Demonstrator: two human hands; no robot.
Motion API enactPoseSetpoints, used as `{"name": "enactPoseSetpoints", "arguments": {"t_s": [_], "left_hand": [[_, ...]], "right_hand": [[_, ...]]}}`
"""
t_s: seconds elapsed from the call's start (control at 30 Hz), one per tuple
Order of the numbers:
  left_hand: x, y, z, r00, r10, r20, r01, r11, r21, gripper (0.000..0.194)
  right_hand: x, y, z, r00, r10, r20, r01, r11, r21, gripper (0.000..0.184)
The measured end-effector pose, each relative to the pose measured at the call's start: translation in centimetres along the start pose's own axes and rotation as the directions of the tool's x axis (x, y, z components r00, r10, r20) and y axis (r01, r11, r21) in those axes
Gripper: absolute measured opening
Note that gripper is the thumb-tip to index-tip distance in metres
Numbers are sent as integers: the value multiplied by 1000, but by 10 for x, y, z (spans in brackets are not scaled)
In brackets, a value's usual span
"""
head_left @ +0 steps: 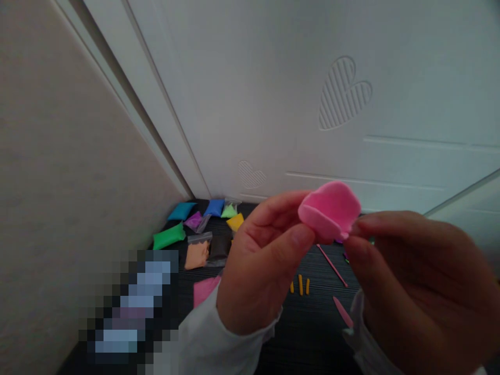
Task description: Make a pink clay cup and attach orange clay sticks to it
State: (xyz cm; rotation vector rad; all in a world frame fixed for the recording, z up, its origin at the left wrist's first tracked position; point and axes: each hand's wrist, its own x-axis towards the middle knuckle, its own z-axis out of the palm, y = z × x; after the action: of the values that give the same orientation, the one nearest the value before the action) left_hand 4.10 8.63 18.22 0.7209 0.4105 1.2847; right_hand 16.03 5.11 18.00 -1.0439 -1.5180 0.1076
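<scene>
A thin pink clay cup [332, 205], hollow with a wavy rim, is held up above the dark table between my two hands. My left hand [261, 260] grips its left side, thumb in front and fingers behind. At the lower right edge, my right hand [414, 281] pinches the clay between thumb and forefinger. Beneath the hands lie several short orange-yellow clay sticks [300, 285], a thin pink modelling tool [332, 265] and a pink clay knife [342, 311], partly covered by my right sleeve.
Bags of coloured clay lie at the back left, among them green [169, 237], peach [197, 254], blue [214, 208] and yellow [235, 222]. A pink packet [205, 290] sits by my left wrist. A white panel with embossed hearts [346, 94] rises behind the table; a wall [78, 182] stands left.
</scene>
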Motion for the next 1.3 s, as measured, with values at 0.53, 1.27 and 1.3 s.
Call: {"name": "enactPoseSetpoints", "arguments": {"t_s": [0.53, 1.27, 1.3], "left_hand": [[-3, 2, 1, 994, 86, 70, -94, 989, 115, 24], [-4, 30, -19, 928, 223, 297, -342, 826, 449, 24], [-4, 32, -21, 928, 223, 298, -354, 779, 518, 20]], "right_hand": [[9, -2, -11, 986, 120, 116, -141, 971, 192, 18], [9, 3, -14, 954, 24, 299, -106, 959, 263, 30], [8, 3, -14, 950, 28, 310, -108, 964, 244, 31]]}}
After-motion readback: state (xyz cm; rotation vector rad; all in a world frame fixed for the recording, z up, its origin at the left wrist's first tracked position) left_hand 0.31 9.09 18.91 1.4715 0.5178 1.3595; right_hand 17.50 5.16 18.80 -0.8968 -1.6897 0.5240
